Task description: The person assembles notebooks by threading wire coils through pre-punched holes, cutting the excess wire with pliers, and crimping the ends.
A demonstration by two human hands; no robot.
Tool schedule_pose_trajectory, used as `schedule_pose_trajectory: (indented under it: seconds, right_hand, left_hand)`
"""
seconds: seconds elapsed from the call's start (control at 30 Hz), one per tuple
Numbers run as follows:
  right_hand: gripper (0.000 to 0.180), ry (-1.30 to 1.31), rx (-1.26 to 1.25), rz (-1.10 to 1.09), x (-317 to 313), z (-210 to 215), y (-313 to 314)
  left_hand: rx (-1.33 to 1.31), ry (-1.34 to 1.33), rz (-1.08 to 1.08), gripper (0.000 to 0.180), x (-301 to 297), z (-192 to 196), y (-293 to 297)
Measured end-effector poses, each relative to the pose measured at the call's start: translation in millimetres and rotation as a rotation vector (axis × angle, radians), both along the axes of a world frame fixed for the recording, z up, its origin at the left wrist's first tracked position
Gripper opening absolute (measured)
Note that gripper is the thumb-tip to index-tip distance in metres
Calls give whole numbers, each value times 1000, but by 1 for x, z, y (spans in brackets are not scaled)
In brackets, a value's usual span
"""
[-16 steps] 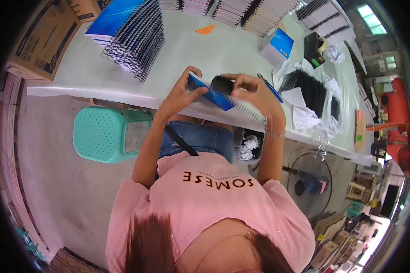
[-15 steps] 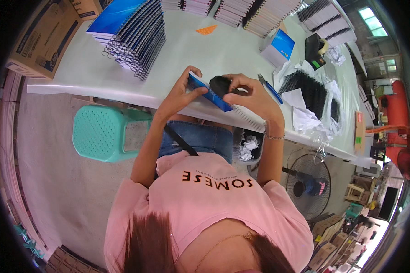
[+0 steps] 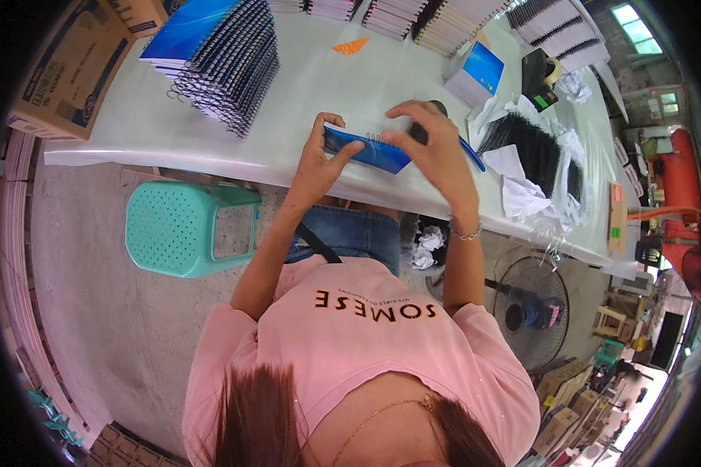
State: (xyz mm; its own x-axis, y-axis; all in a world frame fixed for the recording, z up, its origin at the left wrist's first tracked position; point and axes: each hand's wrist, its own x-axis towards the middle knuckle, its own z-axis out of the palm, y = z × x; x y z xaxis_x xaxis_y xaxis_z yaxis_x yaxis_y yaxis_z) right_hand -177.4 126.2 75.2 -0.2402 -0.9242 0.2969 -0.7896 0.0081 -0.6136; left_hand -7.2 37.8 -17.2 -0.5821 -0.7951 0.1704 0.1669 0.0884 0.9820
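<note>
In my left hand (image 3: 323,159) is a small blue-covered booklet (image 3: 378,158), gripped at its left end with the thumb across the cover, just above the table's near edge. Wire loops (image 3: 372,138) stand up along its far edge. My right hand (image 3: 442,148) hovers at the booklet's right end, thumb and forefinger spread apart, the thumb close to the loops. A dark rounded object (image 3: 417,132) shows behind and between those fingers; the hand covers much of it. Beside that hand lies a blue-handled tool (image 3: 472,156), partly hidden.
A tall stack of wire-bound blue booklets (image 3: 230,66) stands at left, by a carton (image 3: 70,70). Blue booklets (image 3: 475,74), a tape dispenser (image 3: 536,82), black wire combs (image 3: 522,152) and crumpled paper (image 3: 522,201) lie right. A green stool (image 3: 167,226) and a fan (image 3: 531,311) stand below.
My right hand has lifted its fingers off the booklet's edge. The dark object has shifted right, behind the hand. The blue cover now faces me more, and the long white wire no longer shows.
</note>
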Motion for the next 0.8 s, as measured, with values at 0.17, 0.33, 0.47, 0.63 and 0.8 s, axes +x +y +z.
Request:
schedule_pose_trajectory:
  seconds: [0.17, 0.33, 0.47, 0.63, 0.8]
  right_hand:
    - [19, 45, 55, 25, 27, -4, -1]
    - [13, 140, -58, -8, 35, -16, -2]
    - [10, 215, -130, -14, 37, -23, -3]
    - [11, 222, -103, -19, 39, -27, -1]
    - [13, 43, -110, -85, 43, -23, -1]
  left_hand:
    - [-11, -3, 33, 38, -2, -7, 2]
    - [-17, -7, 45, 38, -3, -8, 2]
    - [-2, -13, 44, 39, -3, -10, 3]
    - [-49, -24, 45, 39, -2, -7, 3]
    - [-75, -32, 45, 39, -1, -7, 1]
